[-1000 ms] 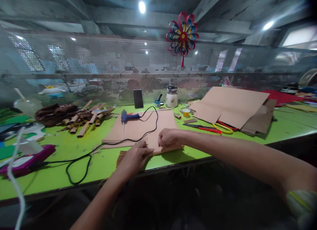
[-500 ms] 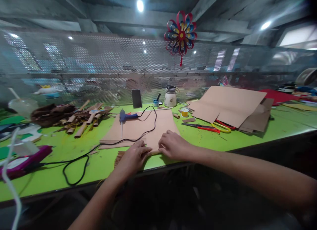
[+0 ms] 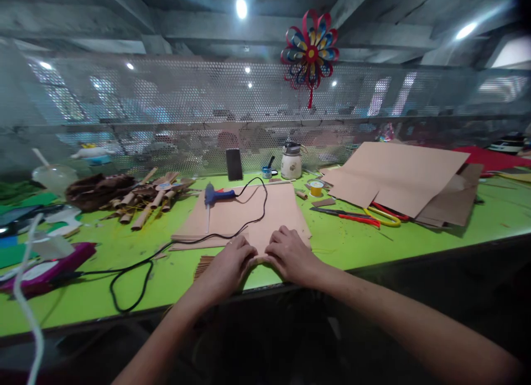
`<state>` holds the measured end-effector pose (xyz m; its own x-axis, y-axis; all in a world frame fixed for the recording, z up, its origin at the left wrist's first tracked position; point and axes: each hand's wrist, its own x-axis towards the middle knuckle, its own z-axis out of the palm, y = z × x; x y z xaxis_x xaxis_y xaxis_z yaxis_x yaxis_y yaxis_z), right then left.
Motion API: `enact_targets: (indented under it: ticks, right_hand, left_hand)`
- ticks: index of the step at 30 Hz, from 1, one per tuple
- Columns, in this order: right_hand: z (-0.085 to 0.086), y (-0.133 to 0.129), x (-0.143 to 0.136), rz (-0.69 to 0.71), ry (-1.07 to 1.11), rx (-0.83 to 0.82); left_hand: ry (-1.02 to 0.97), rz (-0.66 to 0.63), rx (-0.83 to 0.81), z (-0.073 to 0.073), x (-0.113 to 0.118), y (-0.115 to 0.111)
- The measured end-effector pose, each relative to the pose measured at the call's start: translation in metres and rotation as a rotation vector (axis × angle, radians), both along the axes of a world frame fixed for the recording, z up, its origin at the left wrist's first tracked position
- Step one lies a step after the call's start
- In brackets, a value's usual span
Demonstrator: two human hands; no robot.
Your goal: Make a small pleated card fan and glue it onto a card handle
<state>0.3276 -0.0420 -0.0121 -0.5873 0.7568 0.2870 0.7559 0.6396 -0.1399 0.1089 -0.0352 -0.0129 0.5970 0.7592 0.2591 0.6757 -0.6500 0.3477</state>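
Note:
Both hands rest side by side on the near edge of a brown cardboard sheet (image 3: pixel 249 211) that lies flat on the green table (image 3: pixel 340 241). My left hand (image 3: pixel 226 269) presses its fingers on the sheet's front edge, next to a small fringed strip of cardboard (image 3: pixel 202 266). Just to the right, my right hand (image 3: pixel 292 255) lies with fingers bent over the same edge, almost touching the left one. What the fingers pinch is hidden. A blue glue gun (image 3: pixel 215 196) rests on the sheet's far left, its black cord (image 3: pixel 136 274) looping to the left.
Rolled cardboard tubes (image 3: pixel 145 199) and a brown heap lie at the left. Large cardboard sheets (image 3: pixel 398 175), red and yellow scissors (image 3: pixel 365 216), a tape roll (image 3: pixel 316 187), a white jar (image 3: pixel 291 162) and a dark phone (image 3: pixel 234 164) stand behind. A perforated metal screen (image 3: pixel 166 108) backs the table.
My right hand has drawn back from a fist on the sheet to its near edge, close beside my left hand. The left hand has barely moved.

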Motion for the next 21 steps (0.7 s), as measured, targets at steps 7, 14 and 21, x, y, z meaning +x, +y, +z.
enact_targets:
  ticks: [7, 14, 21]
  right_hand:
    - [-0.0002, 0.0046, 0.0008, 0.059, -0.006, 0.015]
    - [0.0012, 0.0060, 0.0010, 0.076, -0.036, 0.052]
    - [-0.0011, 0.0017, 0.0030, 0.000, -0.023, 0.115]
  left_hand:
    - [-0.014, 0.000, -0.058, 0.0011, 0.0014, -0.0027]
    - [-0.023, 0.006, -0.080, -0.0016, 0.0007, -0.0006]
    - [-0.144, 0.092, -0.061, -0.0067, -0.0005, -0.0015]
